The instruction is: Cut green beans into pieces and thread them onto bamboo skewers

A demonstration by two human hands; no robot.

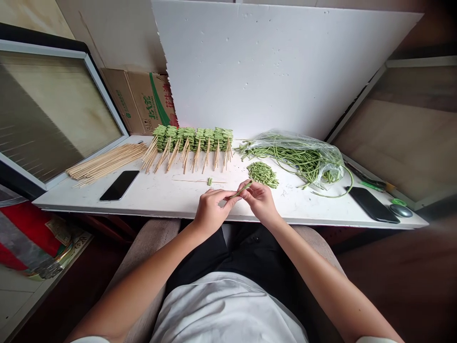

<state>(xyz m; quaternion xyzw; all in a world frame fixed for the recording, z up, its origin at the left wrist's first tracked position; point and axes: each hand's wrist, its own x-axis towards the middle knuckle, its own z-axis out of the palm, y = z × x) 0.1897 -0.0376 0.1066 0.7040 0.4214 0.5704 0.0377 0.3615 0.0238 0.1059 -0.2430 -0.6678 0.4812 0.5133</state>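
Over the white surface [153, 197], left hand [213, 212] and right hand [260, 202] each have their grip clamped on one long green bean [241, 189], held between them. Just beyond lie a bamboo skewer [189, 181] carrying one bean piece, a chopped bean pile [262, 174], then bagged beans [296, 159] and skewered bean rows [193, 140].

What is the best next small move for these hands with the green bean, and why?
Probably snap a short piece off the green bean held between the left hand and the right hand. The pile of bean pieces nearby is all short, and the thin skewer on the table carries only one piece.
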